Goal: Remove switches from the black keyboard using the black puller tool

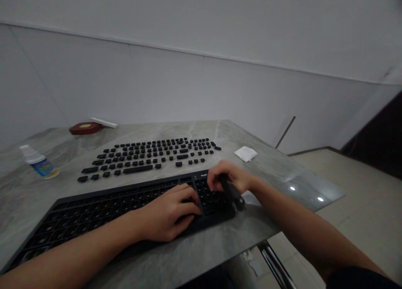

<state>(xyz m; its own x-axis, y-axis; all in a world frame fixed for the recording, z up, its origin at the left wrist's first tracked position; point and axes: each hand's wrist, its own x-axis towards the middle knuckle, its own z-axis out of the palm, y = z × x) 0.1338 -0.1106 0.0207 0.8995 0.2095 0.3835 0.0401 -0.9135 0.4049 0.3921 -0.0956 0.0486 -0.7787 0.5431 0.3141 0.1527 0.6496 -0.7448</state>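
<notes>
A black keyboard with bare key sockets lies slanted across the front of the table. My left hand presses on it beside the number pad, its fingers bent and closed against the frame. At the number pad, my right hand is closed round a black brush-like tool. The tool is blurred, and its lower end over the keys is hard to make out. Behind the keyboard, the removed black keycaps are laid out in rows that follow a keyboard layout.
A spray bottle with a white top stands at the left. Farther back, a reddish-brown box and a white bar-shaped object lie near the wall. A folded white tissue is at the right, before the table's edge.
</notes>
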